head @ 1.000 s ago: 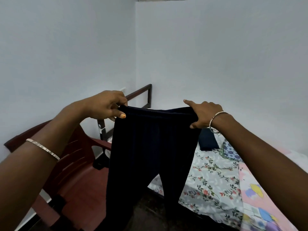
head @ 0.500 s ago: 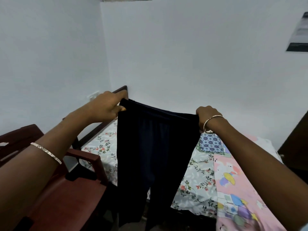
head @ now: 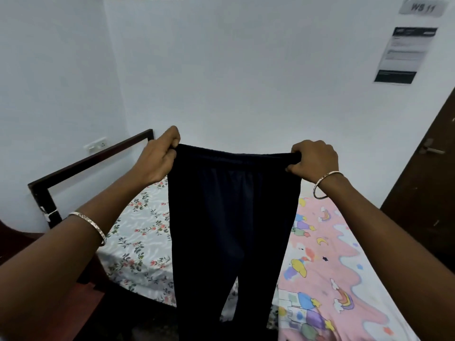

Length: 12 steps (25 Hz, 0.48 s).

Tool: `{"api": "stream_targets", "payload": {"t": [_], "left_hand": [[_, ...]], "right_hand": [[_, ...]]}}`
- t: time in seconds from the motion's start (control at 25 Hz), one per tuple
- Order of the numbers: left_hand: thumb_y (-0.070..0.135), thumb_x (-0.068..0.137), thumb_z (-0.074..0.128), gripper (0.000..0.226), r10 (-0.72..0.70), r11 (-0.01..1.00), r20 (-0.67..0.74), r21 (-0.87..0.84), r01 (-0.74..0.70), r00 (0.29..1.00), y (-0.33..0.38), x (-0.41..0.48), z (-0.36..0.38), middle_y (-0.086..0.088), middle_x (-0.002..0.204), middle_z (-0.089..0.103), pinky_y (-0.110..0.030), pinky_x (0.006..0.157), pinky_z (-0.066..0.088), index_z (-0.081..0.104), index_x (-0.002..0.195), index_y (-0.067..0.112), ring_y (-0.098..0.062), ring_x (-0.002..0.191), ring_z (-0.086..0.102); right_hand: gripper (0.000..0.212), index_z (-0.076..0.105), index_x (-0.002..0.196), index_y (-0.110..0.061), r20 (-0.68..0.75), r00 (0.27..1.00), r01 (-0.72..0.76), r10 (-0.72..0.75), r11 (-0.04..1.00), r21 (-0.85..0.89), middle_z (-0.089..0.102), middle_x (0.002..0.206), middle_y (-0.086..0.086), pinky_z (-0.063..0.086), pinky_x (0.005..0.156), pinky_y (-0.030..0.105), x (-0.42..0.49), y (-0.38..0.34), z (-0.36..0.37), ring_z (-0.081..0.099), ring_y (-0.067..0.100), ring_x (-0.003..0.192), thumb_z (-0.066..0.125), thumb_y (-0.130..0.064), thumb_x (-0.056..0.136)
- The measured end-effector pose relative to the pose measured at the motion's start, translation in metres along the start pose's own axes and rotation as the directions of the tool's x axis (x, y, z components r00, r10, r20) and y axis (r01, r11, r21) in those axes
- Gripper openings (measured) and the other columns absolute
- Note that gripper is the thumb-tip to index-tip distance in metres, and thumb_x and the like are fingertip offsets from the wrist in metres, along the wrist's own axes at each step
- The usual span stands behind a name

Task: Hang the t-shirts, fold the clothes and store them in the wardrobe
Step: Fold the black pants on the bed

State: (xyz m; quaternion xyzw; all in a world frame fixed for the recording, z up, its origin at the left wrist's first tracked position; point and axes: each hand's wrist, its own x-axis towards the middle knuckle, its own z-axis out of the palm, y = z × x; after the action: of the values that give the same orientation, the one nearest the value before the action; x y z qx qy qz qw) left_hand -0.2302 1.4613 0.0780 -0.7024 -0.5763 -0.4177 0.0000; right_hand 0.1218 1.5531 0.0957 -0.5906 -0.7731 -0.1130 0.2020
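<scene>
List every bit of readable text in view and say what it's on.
"WS 11": on the grey label at top right, slightly blurred.
Unreadable: the printed notice below it, its lines too small and blurred.
None visible on the trousers.

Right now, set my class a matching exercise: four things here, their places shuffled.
1. dark navy trousers
2. white floral bedsheet
3. pink cartoon-print cloth
4. dark brown wooden door

A. at the right edge of view
B. lying left of the trousers
C. waistband gripped by left hand and right hand
D. lying right of the trousers

Pairs: 1-C, 2-B, 3-D, 4-A
</scene>
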Motion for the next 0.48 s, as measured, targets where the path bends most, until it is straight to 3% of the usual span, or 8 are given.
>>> {"api": "stream_targets", "payload": {"t": [0.12, 0.24, 0.32, 0.4, 0.48], "left_hand": [[-0.011, 0.086, 0.028, 0.035, -0.125, 0.977, -0.03, -0.18, 0.118, 0.992, 0.012, 0.014, 0.035, -0.014, 0.064, 0.036, -0.032, 0.049, 0.028, 0.036, 0.107, 0.017, -0.022, 0.051, 0.033], [-0.004, 0.091, 0.024, 0.036, -0.325, 0.896, -0.051, -0.336, 0.291, 0.944, 0.025, 0.026, 0.068, -0.006, 0.068, 0.047, -0.028, 0.046, 0.03, 0.042, 0.11, 0.021, -0.018, 0.05, 0.036], [-0.001, 0.09, 0.024, 0.037, -0.407, 0.853, -0.073, -0.387, 0.35, 0.911, 0.032, 0.036, 0.085, -0.004, 0.077, 0.057, -0.031, 0.053, 0.038, 0.05, 0.103, 0.021, -0.018, 0.059, 0.047], [-0.001, 0.083, 0.028, 0.037, -0.441, 0.802, -0.042, -0.466, 0.373, 0.897, 0.038, 0.046, 0.092, -0.004, 0.081, 0.061, -0.034, 0.061, 0.044, 0.057, 0.092, 0.019, -0.019, 0.069, 0.053], [0.003, 0.07, 0.036, 0.029, -0.458, 0.643, 0.096, -0.651, 0.404, 0.884, 0.038, 0.055, 0.096, -0.002, 0.075, 0.059, -0.031, 0.061, 0.046, 0.059, 0.082, 0.017, -0.017, 0.069, 0.054]], "right_hand": [[0.028, 0.066, 0.077, -0.024, 0.067, 0.998, 0.008, -0.013, 0.998, 0.068, 0.046, 0.092, 0.002, 0.035, 0.075, 0.036, 0.009, 0.034, 0.002, 0.048, 0.025, 0.098, 0.079, -0.046, 0.067], [0.028, 0.057, 0.062, -0.017, 0.12, 0.992, -0.086, 0.04, 0.907, 0.411, 0.052, 0.068, 0.0, 0.037, 0.062, 0.03, 0.014, 0.064, 0.01, 0.052, 0.022, 0.073, 0.076, -0.037, 0.065], [0.018, 0.064, 0.069, -0.011, 0.186, 0.978, -0.197, 0.097, 0.728, 0.656, 0.058, 0.066, 0.003, 0.04, 0.059, 0.027, 0.018, 0.084, 0.014, 0.055, 0.021, 0.068, 0.082, -0.016, 0.068], [0.017, 0.07, 0.085, -0.003, 0.255, 0.965, -0.248, 0.062, 0.532, 0.809, 0.066, 0.078, 0.007, 0.047, 0.065, 0.027, 0.021, 0.104, 0.018, 0.063, 0.021, 0.074, 0.083, -0.006, 0.074], [0.024, 0.072, 0.1, -0.005, 0.274, 0.962, -0.26, 0.01, 0.351, 0.9, 0.074, 0.095, 0.009, 0.056, 0.072, 0.028, 0.02, 0.117, 0.02, 0.071, 0.021, 0.086, 0.081, -0.006, 0.078]]}}
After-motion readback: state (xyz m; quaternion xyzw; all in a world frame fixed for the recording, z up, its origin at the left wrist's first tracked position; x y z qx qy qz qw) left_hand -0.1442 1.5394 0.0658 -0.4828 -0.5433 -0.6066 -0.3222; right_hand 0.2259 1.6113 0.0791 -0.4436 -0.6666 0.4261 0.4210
